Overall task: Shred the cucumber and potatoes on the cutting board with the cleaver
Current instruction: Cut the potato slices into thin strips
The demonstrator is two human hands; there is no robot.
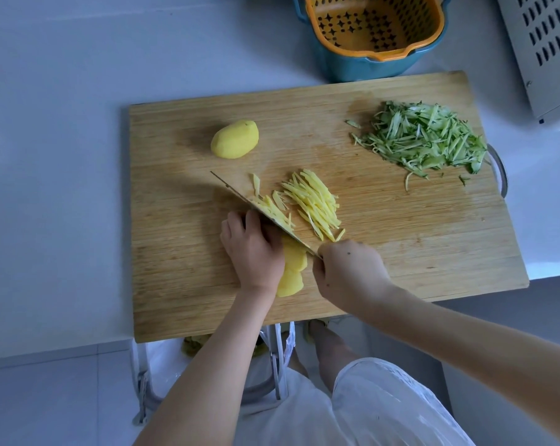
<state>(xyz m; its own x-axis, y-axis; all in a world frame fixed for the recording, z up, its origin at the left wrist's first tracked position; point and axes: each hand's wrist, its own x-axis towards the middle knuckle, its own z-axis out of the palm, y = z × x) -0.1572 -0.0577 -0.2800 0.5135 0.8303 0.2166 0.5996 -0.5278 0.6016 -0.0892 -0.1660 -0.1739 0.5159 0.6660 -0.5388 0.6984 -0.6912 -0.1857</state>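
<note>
While the right hand wraps tight round the handle of 1 cleaver at centre frame, the blade runs diag. up-left, edge down in potato. The left hand, fingers curled, holds 1 row of potato slices just left of the blade, knuckles against its flat. 1 pile of potato shreds lies right of the blade. 1 whole peeled potato sits upper left on the cutting board, and 1 heap of cucumber shreds upper right. At top, 1 orange colander nests in 1 blue tub.
</note>
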